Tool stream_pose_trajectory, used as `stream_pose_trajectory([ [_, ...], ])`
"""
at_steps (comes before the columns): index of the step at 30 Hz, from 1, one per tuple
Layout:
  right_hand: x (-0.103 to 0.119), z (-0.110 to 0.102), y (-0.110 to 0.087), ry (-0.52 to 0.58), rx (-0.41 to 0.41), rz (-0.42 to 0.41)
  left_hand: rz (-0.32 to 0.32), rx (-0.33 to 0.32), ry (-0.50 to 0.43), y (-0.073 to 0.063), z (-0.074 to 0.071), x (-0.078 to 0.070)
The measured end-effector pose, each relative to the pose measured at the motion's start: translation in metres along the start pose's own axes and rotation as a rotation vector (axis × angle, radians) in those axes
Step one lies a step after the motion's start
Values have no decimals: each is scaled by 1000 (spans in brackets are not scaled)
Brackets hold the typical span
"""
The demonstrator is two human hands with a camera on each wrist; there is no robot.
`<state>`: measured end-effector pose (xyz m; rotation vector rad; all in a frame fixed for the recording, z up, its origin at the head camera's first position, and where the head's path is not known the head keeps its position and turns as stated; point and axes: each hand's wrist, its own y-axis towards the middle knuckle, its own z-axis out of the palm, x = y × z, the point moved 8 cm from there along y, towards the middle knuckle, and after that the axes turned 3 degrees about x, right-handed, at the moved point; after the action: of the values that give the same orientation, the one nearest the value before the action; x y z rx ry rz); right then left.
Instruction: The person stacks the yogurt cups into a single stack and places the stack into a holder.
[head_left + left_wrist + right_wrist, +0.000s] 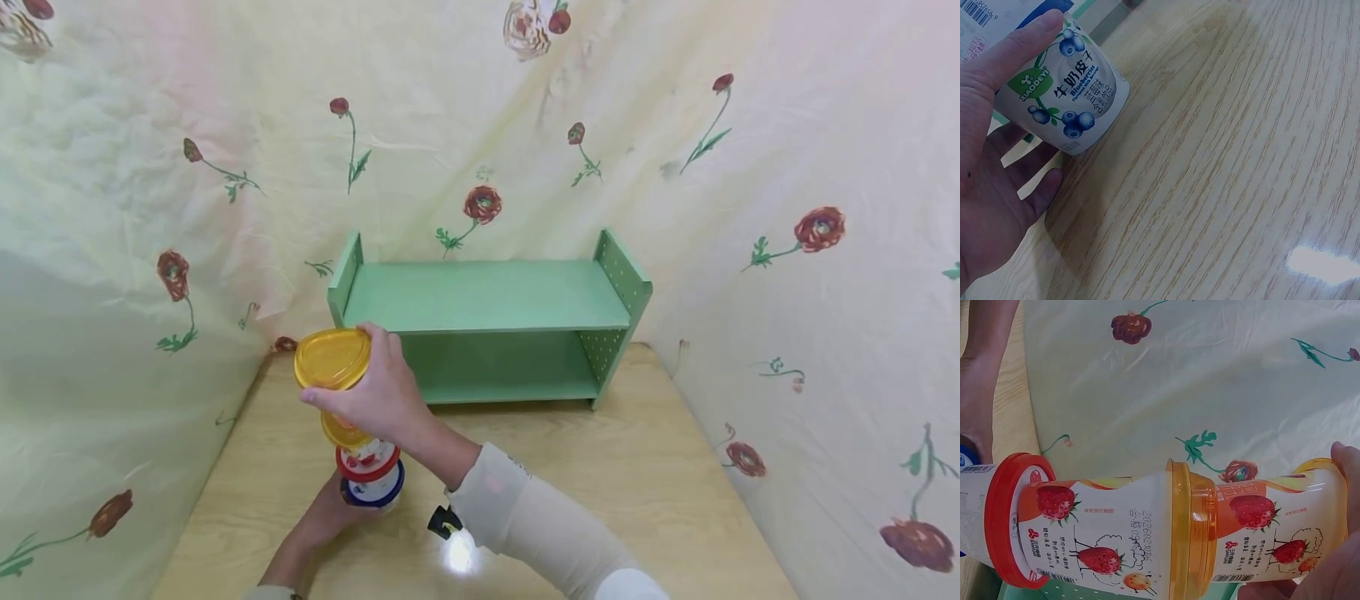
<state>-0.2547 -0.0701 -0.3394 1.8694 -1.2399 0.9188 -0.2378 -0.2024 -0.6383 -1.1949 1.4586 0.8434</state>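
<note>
Several paper cups stand one on another at the left of the table. At the bottom my left hand holds a blueberry milk pudding cup with a blue lid, thumb across its side. On it sits a white cup with a red lid, then a strawberry cup with a yellow lid. My right hand grips the topmost strawberry cup around its yellow lid. In the right wrist view, this cup's base meets the yellow lid below it.
A green two-tier shelf stands at the back of the wooden table, just behind and right of the stack. Flowered cloth hangs around the table on three sides. A small black device shows below my right sleeve.
</note>
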Motion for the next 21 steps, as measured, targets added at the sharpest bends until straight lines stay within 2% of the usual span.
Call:
stream_pose_trajectory([
  [4, -1, 0, -1, -10, -2, 20, -21, -5, -1, -1, -2, 2],
  [11, -5, 1, -2, -21, -11, 14, -33, 7, -78, -5, -1, 2],
  [21, -6, -2, -1, 4, 5, -48, 8, 9, -34, -1, -2, -2],
])
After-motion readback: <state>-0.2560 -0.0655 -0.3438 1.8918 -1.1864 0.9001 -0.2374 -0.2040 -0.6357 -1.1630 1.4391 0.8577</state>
